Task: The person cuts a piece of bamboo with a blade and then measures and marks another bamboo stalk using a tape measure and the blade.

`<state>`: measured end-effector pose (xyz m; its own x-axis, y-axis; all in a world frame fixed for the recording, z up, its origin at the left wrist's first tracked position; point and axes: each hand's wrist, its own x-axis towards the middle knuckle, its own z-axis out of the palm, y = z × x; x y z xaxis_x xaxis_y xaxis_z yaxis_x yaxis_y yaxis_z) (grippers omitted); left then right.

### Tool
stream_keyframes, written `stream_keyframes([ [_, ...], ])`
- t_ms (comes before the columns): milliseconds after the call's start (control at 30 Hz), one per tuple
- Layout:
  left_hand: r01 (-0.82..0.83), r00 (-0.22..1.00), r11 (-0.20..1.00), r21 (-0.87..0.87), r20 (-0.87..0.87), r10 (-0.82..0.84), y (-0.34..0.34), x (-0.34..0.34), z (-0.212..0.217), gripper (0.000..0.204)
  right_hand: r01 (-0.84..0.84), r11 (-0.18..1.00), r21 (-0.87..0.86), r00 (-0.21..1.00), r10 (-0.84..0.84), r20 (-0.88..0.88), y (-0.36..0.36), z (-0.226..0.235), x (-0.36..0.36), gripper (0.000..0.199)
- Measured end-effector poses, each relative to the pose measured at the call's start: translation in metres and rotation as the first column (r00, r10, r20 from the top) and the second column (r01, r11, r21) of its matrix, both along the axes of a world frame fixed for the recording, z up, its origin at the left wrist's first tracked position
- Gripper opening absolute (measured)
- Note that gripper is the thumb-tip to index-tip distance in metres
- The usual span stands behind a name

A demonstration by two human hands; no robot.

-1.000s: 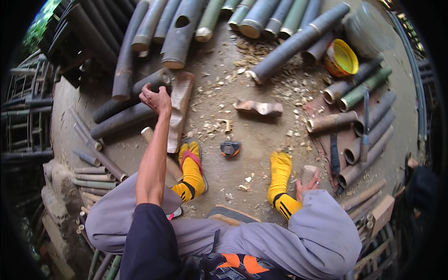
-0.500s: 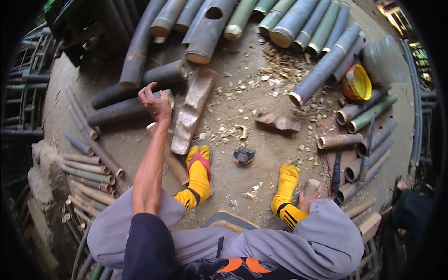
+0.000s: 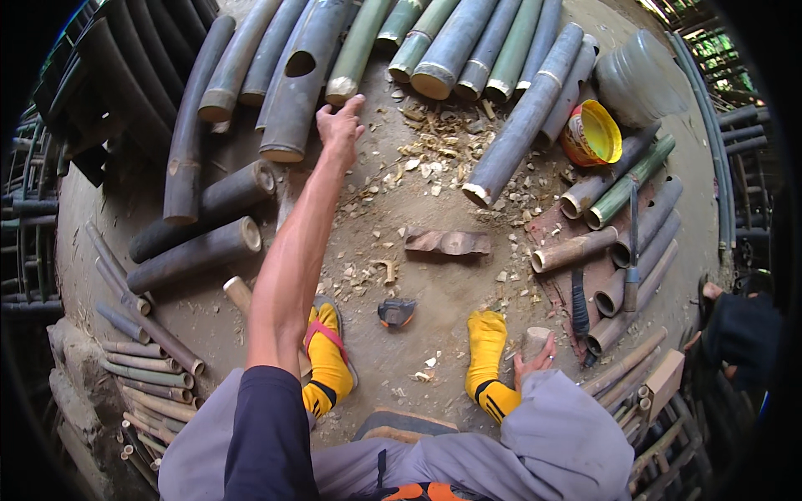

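Observation:
My left hand (image 3: 341, 132) is stretched out far forward, its fingers apart and holding nothing. Its fingertips are nearest the cut end of a green bamboo tube (image 3: 357, 58) and a wide grey bamboo tube with an oval hole (image 3: 292, 113); whether they touch is unclear. Beside my right knee, my right hand (image 3: 531, 364) grips a short, pale brown wooden block (image 3: 535, 341). A long notched timber (image 3: 286, 188) is mostly hidden behind my left forearm. On the ground ahead lies a smaller notched wooden block (image 3: 448, 242).
Dark bamboo tubes (image 3: 200, 255) lie left. A yellow and red tub (image 3: 595, 134) stands right, near more tubes and a long-handled tool (image 3: 632, 271). Wood chips (image 3: 430, 167) litter the ground. A black and orange object (image 3: 396, 313) lies between my yellow-socked feet. Someone in dark clothing (image 3: 739, 338) is at far right.
My left hand has swung right and forward, from over the dark bamboo tubes to the green tube's end. My right hand stays on the wooden block. The whole view has shifted.

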<state>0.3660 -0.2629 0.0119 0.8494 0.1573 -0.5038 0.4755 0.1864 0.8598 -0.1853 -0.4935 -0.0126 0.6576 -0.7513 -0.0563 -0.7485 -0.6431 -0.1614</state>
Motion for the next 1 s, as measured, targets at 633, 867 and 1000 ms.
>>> stream_keyframes([
  [633,-0.228,0.969,0.931,-0.286,0.028,0.246,-0.004,0.055,-0.067,0.042,0.007,0.999,-0.053,1.0,-0.006,0.014,-0.001,0.006,0.01,0.093],
  [867,-0.263,0.946,0.928,-0.265,0.121,0.302,-0.002,0.038,-0.061,0.046,0.003,0.999,-0.048,0.999,-0.001,0.032,-0.002,0.005,0.008,0.094],
  [1000,-0.346,0.899,0.895,-0.283,0.172,0.402,-0.012,0.015,-0.04,0.052,0.005,0.998,-0.055,1.0,-0.004,0.031,0.001,0.007,0.012,0.094],
])
